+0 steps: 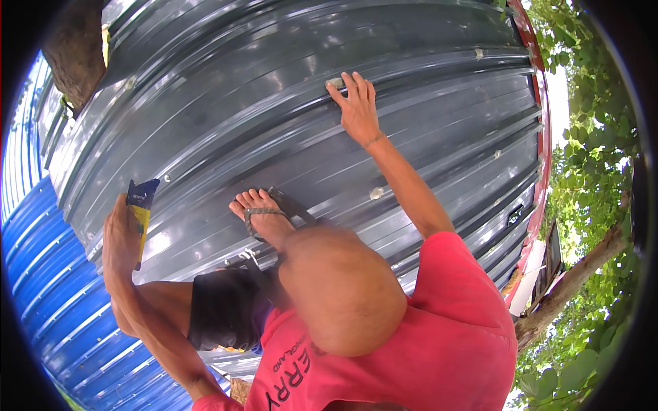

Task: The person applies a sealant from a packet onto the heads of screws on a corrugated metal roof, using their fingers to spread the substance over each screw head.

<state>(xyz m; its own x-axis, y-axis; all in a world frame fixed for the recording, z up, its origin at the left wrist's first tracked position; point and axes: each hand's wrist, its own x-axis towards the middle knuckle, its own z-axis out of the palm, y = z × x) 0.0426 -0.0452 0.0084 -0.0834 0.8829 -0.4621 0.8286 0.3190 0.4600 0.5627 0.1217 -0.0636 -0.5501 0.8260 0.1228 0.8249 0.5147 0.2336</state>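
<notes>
My left hand [120, 241] is raised at the left, closed around a small flat packet [140, 205] that is yellow with a dark blue top. My right hand [360, 109] stretches forward onto the grey corrugated metal roof [226, 103], fingers spread. Its fingertips rest on a small grey lump of filler [334, 83] on a roof rib. My bare knee [343, 288] and my sandalled foot [264, 218] are on the sheet between the two hands. I wear a red shirt and dark shorts.
More pale filler spots [376, 193] dot the roof ribs. Blue corrugated sheets [48, 274] adjoin on the left. A red trim [543, 116] runs along the roof's right edge, with trees [596, 164] and a slanting trunk [582, 267] beyond. A rough trunk [75, 48] rises at the top left.
</notes>
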